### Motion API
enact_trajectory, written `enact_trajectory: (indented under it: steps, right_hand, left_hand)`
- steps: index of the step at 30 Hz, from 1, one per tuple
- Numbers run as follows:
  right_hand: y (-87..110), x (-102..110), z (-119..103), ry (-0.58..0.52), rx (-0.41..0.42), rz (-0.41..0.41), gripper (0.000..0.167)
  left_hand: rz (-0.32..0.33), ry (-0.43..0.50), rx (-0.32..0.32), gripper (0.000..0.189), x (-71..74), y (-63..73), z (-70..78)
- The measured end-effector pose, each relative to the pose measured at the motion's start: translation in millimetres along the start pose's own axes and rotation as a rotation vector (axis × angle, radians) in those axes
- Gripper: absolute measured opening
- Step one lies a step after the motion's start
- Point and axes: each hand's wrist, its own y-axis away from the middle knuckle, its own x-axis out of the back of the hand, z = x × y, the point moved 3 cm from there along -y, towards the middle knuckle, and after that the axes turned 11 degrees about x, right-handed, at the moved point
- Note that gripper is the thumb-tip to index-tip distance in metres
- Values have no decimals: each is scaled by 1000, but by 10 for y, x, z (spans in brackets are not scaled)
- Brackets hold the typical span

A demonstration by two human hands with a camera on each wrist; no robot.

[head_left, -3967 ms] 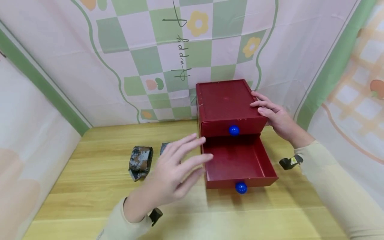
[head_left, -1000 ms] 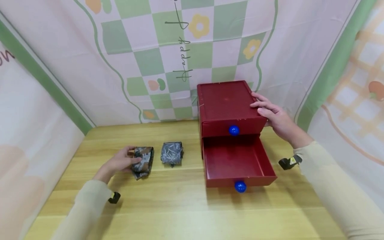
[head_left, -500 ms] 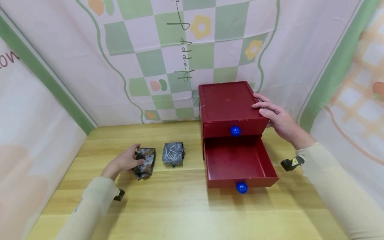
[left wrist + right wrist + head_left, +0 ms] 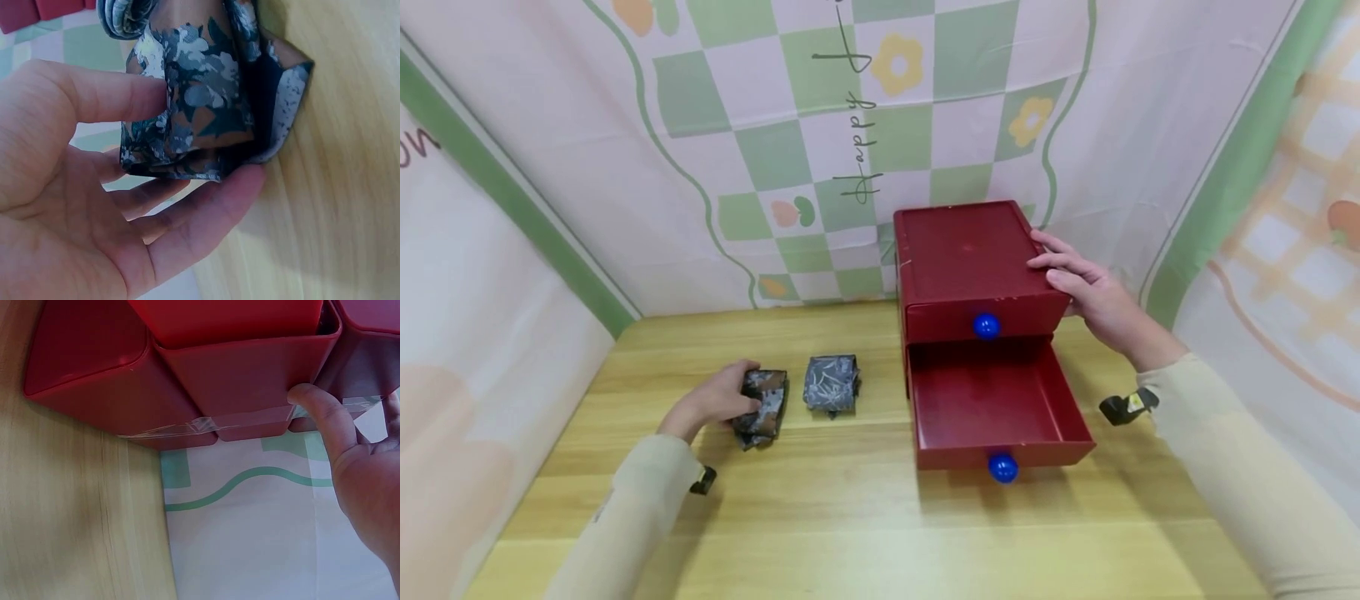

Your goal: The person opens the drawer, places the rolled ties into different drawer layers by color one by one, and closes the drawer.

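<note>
At the table's left, my left hand (image 4: 718, 396) grips a folded brown-and-grey camouflage cloth (image 4: 763, 408), its thumb on one side and the fingers on the other. In the left wrist view the thumb presses against the folded cloth (image 4: 212, 94), and fingertips lie along its lower edge. A grey patterned folded cloth (image 4: 831, 383) lies just to the right. My right hand (image 4: 1097, 296) rests on the right top edge of a dark red drawer cabinet (image 4: 962, 254); its thumb touches the cabinet's side in the right wrist view. The lower drawer (image 4: 988, 400) is pulled out with nothing inside.
Two blue ball knobs are on the drawer fronts, the upper knob (image 4: 987, 326) on a closed drawer. Clear tape (image 4: 250, 417) runs across the cabinet's side. A patterned curtain (image 4: 820, 150) hangs behind the wooden table (image 4: 820, 517).
My left hand has gone from beside the pulled-out drawer leftward to the camouflage cloth, uncovering the grey cloth. Lately its fingers have closed further on it. The right hand stays put.
</note>
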Motion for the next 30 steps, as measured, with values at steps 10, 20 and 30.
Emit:
enact_trajectory:
  steps: [10,20,30]
  right_hand:
    - [4,-4,-13,0,4,4,31]
    - [26,10,-17,13,2,10,31]
    - [13,8,-2,16,-5,3,31]
  left_hand:
    - [-49,54,60,81,37,-14,-94]
    - [-56,75,48,83,44,-25,-126]
    - [-63,139,58,85,59,-30,-187]
